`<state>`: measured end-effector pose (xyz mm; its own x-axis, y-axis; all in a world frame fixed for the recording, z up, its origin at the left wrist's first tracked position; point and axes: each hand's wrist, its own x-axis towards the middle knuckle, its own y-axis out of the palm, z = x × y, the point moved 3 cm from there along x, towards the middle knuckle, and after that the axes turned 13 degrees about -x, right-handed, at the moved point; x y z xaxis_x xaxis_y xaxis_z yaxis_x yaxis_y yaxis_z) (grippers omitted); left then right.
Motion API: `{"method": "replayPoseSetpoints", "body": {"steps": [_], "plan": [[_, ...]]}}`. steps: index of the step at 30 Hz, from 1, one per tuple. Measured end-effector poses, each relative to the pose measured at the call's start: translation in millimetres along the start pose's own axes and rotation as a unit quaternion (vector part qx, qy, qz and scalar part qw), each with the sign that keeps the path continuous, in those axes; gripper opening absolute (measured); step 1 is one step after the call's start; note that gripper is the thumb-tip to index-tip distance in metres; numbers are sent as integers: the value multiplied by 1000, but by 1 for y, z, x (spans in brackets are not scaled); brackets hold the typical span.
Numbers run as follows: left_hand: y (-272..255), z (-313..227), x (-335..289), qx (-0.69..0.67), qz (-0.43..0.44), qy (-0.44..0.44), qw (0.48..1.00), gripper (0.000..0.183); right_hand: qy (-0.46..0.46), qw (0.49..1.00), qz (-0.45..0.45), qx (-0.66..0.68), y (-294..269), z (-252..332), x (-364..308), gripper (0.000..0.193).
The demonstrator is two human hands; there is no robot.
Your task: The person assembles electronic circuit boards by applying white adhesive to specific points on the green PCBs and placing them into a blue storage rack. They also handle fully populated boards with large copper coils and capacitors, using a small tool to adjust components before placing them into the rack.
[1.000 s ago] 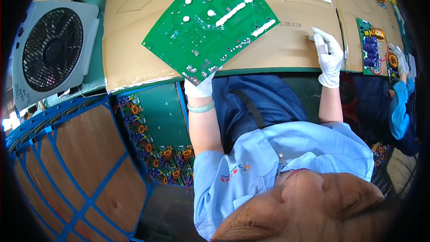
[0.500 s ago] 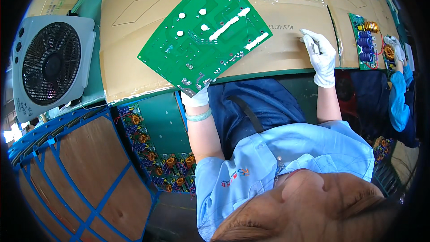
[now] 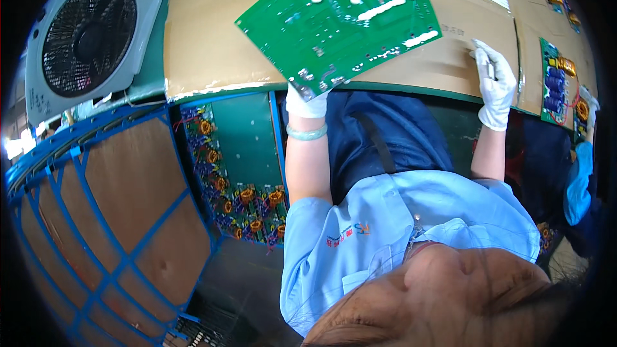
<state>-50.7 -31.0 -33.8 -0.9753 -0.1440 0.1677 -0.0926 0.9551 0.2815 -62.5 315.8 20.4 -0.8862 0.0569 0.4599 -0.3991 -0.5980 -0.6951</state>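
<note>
A large green circuit board (image 3: 334,32) is tilted above the cardboard-covered bench, its solder side facing up with white blobs and two white strips on it. My left hand (image 3: 306,104), in a white glove, grips the board by its near corner; the fingers are hidden beneath it. To the right of the board and apart from it is my right hand (image 3: 496,87), also gloved, raised above the cardboard. Its thumb and fingers are drawn together in a pinch. A greyish sliver shows between them, too small to name.
Flattened cardboard (image 3: 212,45) covers the bench. A grey box fan (image 3: 90,35) stands at the left. Below it are a blue-framed rack (image 3: 128,218) and populated boards (image 3: 247,209). At right lies another populated board (image 3: 554,83), near a co-worker's gloved hand (image 3: 590,106).
The view has shifted, so bench and fan sit higher and the bench lies further right. The board stays in my left hand, turned slightly. My right hand keeps its pinch.
</note>
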Motion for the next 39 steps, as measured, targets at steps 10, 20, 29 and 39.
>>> {"method": "replayPoseSetpoints", "body": {"steps": [10,20,29,39], "plan": [[7,6,2,-280,-8,-95,955,39,-1,1000,13,-13,1,-3,1,15],[17,4,3,-438,-92,-172,878,42,-26,999,14,-34,1,-7,3,16],[7,9,0,-364,-51,-148,918,42,-17,999,6,-30,1,-4,2,15],[11,22,9,-496,-46,-218,839,43,-11,999,53,0,-3,24,0,32]]}}
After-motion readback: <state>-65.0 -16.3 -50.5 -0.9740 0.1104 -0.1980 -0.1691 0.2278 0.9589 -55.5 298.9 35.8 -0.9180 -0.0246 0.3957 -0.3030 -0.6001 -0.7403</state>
